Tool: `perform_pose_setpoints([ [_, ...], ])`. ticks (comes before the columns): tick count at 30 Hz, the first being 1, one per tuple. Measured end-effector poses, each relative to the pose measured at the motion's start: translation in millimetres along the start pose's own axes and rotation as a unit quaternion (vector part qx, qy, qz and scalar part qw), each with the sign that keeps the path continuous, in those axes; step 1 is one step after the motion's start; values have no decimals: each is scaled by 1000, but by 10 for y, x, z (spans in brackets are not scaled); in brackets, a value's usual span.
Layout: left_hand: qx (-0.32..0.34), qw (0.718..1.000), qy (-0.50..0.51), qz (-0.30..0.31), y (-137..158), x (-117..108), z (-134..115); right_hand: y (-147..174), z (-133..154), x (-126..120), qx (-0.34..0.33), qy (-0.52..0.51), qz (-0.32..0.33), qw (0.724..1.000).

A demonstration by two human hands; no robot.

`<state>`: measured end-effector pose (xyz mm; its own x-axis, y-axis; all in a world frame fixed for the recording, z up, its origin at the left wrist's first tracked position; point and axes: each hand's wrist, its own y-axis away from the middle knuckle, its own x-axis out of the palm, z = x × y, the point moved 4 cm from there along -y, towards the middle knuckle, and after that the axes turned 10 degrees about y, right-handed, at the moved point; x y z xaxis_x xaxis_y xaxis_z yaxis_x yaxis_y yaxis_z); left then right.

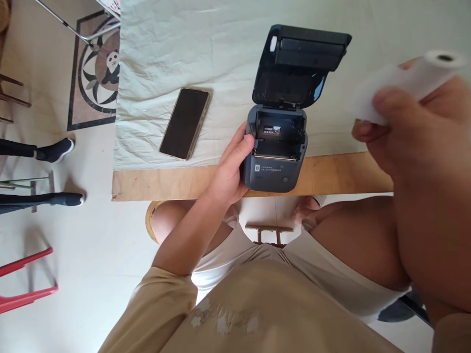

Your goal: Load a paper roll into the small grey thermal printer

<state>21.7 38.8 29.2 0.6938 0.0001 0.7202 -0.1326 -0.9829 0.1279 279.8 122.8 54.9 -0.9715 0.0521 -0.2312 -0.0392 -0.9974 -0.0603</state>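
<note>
My left hand [236, 166] grips the left side of a dark blue-grey label printer [274, 171] at the table's front edge. The printer's lid [294, 68] is swung up, and its paper bay shows no roll inside. At the right, my right hand [412, 117] is closed around a white paper roll [427, 73], raised above the table and a bit blurred. The roll's dark core hole faces up and to the right; a white strip of it extends leftward past my thumb.
A smartphone [185, 123] with a dark screen lies left of the printer on the pale cloth [165, 44]. The wooden table edge [158, 182] runs below. On the left floor are another person's legs and shoes [55, 150] and a red stool [29, 296].
</note>
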Motion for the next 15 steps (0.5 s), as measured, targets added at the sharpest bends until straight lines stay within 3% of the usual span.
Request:
perform_pose_setpoints([
  [2,-5,1000,2,5,6,8,-4,66,-47,23,-52,116,41,991],
  [4,-9,1000,1,3,10,15,-11,148,-31,36,-125,249,70,958],
  [6,-9,1000,-5,-4,15,23,-20,189,-9,25,-175,325,58,928],
  [10,-17,999,-18,-20,27,40,-26,108,-78,18,-146,400,8,905],
  [13,-15,1000,-12,-17,35,63,-34,56,-150,85,-109,466,50,877],
  [15,-13,1000,-8,-14,36,72,-37,86,-129,86,-130,480,77,864],
])
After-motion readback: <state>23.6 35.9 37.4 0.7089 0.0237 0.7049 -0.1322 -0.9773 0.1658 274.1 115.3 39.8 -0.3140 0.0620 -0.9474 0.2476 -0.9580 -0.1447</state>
